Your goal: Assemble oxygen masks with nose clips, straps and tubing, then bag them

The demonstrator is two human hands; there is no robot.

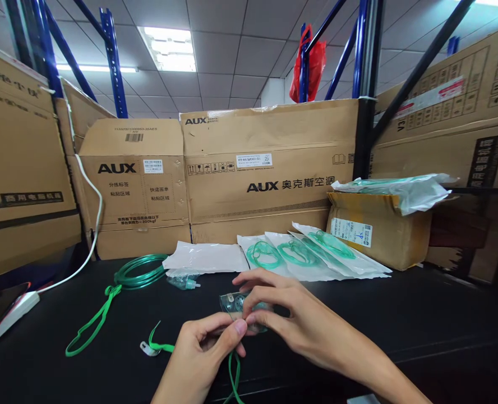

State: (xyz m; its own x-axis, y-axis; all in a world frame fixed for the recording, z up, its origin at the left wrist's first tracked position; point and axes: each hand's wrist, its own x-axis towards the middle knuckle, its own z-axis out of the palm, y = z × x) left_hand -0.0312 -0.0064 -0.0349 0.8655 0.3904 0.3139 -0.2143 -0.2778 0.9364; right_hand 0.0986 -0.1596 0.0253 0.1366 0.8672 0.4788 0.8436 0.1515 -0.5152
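Observation:
A clear plastic oxygen mask point(232, 303) is between my two hands above the black table. My left hand point(209, 348) is closed, its thumb and index finger pinched at the mask's near edge. A green elastic strap point(234, 376) hangs below its fingers, and another strap end with a small metal clip point(150, 348) sticks out to the left. From the right, my right hand point(278, 306) curls over the mask, thumb and fingertips closed on it beside the left thumb. The fingers hide much of the mask and the exact spot where the strap meets it.
Coiled green tubing point(137, 272) with a green strap loop point(95, 325) lies at left, near a clear plastic piece point(184, 281). White pouches with tubing point(299, 255) lie behind my hands. A cardboard box point(379, 230) stands right; a power strip point(11, 320) and phone lie left.

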